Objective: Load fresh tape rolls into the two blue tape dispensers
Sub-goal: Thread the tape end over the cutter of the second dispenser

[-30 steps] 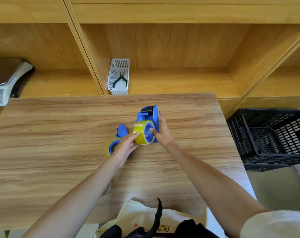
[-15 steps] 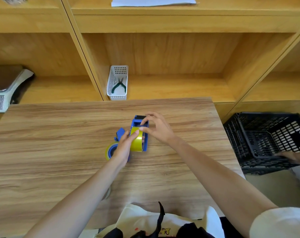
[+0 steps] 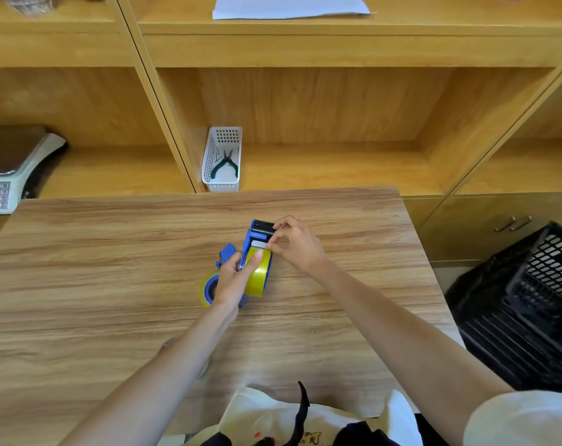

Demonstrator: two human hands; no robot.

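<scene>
- Two blue tape dispensers are seen near the middle of the wooden table (image 3: 112,268); the nearer-centre dispenser (image 3: 253,235) carries a yellow tape roll (image 3: 258,275) between its side plates.
- That dispenser is gripped from its left side by the left hand (image 3: 233,280), fingers wrapped round the frame and the thumb laid on top of the yellow roll.
- A pinch is formed by the right hand (image 3: 297,244) at the dispenser's black front end, fingertips closed together on what appears to be the loose end of the tape; the strip itself is too small to be made out surely.
- A second dispenser (image 3: 227,252) lies just beside the first, on its left, largely hidden by the left hand, with another yellow roll (image 3: 205,289) showing on it.
- A white basket (image 3: 223,185) holding green-handled pliers (image 3: 224,164) is set on the shelf behind the table.
- A black crate (image 3: 524,307) is placed to the right of the table.
</scene>
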